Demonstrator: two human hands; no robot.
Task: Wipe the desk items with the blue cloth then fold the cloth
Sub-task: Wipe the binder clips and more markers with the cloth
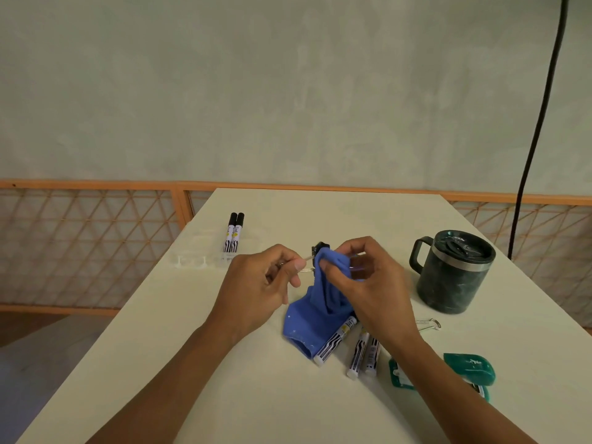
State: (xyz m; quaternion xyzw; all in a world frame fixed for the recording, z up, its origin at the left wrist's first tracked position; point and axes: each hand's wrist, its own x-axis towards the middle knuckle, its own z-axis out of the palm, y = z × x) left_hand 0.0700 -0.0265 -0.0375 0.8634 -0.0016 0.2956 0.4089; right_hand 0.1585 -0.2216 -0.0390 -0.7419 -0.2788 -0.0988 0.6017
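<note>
Centrally, pinched the wire handle of a small black binder clip [320, 248] between thumb and forefinger of the left hand [259, 283], with the other fingers curled in. Bunched the top of the blue cloth [315, 312] round that clip with the right hand [362, 283], thumb and fingertips closed on the fabric. Held clip and cloth top raised above the pale surface [192, 347], to the left of a dark lidded mug [453, 272] as viewed, near but apart from it. Let the rest of the cloth hang down and spread on the surface, lower left of the mug.

Noted one black-and-white marker [336, 339] lying against the cloth's lower edge, below and left of the mug. Noted two more markers [358, 354] side by side just beside it, their upper ends hidden behind the right wrist. Noted a further pair of markers [234, 233] well to the left of the mug and slightly further back, touching each other. Could not tell for certain what lay under that pair: possibly a clear plastic tray [205, 251].

Noted the wire loop of a second clip [429, 324] just in front of the mug. Noted a teal object [471, 368] nearer still, partly behind the right forearm, kind unclear. Noted a black cable [538, 123] hanging down the wall behind the mug.
</note>
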